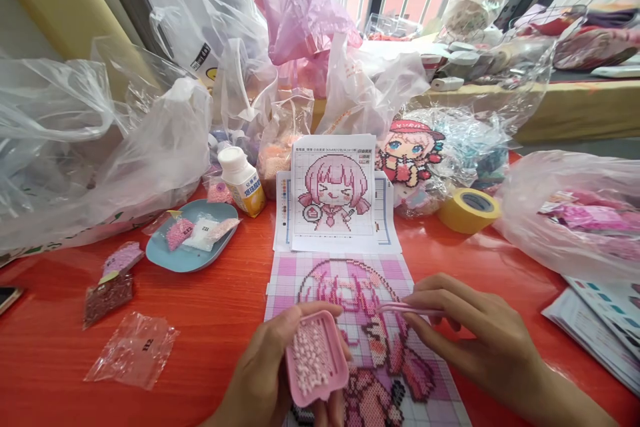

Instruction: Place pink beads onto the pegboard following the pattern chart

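My left hand (267,360) is closed around a small pink tray (341,373) that holds many pale beads (309,355). Between the thumb and fingers of my right hand (470,320) is a pair of pink tweezers (400,307), its tips over the upper right of the bead picture. That bead picture (413,373), a partly filled pink-haired figure, lies on a pink-and-white checked pegboard (283,280); my left hand and the tray cover part of it. Behind it a printed pattern sheet (333,193) of a pink-haired character stands propped up.
At the left, a blue plate (165,257) holds several bead packets, near a white bottle (240,180). More packets (107,297) and a plastic bag marked H2 (133,350) lie closer. Yellow tape (467,210), papers (595,327) and a plastic bag (575,213) are at the right.
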Tool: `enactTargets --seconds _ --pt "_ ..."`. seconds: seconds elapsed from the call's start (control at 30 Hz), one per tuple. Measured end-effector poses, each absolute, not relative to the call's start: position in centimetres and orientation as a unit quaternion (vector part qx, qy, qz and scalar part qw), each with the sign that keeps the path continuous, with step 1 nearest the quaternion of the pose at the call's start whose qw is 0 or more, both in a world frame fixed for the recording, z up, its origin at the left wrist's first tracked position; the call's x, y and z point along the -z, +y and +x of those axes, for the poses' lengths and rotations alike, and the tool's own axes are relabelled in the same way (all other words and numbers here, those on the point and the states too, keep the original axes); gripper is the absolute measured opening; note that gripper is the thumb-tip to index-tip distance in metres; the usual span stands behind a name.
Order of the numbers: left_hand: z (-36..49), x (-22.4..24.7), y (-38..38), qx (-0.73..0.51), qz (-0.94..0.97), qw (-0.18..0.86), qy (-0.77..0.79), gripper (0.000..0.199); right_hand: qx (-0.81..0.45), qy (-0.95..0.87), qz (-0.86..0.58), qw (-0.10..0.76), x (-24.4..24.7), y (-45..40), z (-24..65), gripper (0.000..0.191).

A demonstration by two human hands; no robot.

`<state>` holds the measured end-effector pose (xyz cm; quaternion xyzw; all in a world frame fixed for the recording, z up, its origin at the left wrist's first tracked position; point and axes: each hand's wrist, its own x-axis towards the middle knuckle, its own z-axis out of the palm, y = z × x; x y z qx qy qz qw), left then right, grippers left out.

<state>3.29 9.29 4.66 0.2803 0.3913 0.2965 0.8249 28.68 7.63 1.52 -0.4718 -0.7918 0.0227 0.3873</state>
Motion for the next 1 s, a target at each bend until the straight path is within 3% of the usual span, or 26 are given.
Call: enactTargets --seconds 0.17,1.0 --pt "3.18 -4.88 9.5 -0.304 0.324 0.817 0.367 0.053 -0.018 -0.796 -0.463 0.389 -1.35 7.78 28.62 0.005" --pt "3.2 -4.93 9.58 -0.341 0.305 0.815 0.354 0.045 -0.026 -0.796 -0.463 0.39 -1.04 7.97 28.6 0.005"
